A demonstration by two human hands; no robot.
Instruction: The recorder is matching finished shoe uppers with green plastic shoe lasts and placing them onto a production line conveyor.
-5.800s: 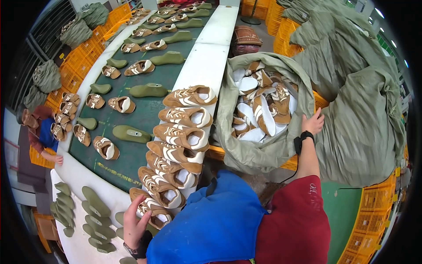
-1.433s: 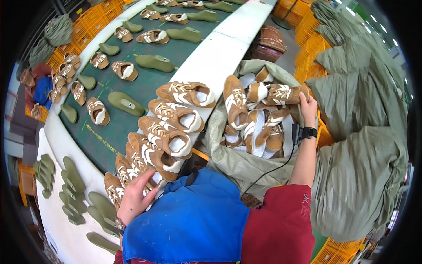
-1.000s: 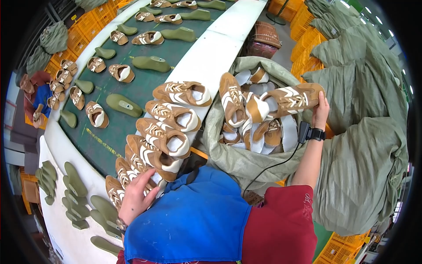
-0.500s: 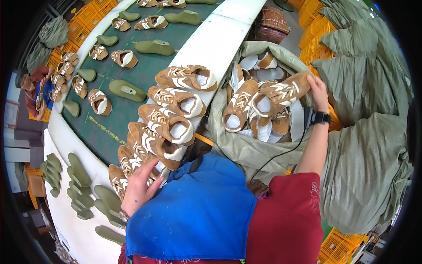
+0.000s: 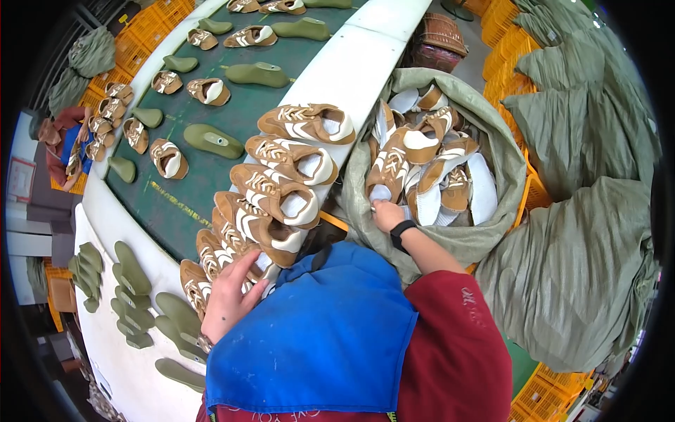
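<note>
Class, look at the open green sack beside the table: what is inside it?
The sack holds a jumble of brown-and-white shoe uppers, and the right hand reaches in at its near edge. What lies below the top layer is covered.

The fingers of the right hand (image 5: 388, 213) are buried among the shoe uppers (image 5: 422, 169) inside the open sack (image 5: 492, 232), so whether they grip one cannot be told. Just below the left hand (image 5: 228, 299), the blue cloth (image 5: 316, 344) hides the wrist and the near end of the row of brown shoes (image 5: 271, 197). Far up and left of the fingers, a seated person (image 5: 67, 144) is too small and warped to make out.
</note>
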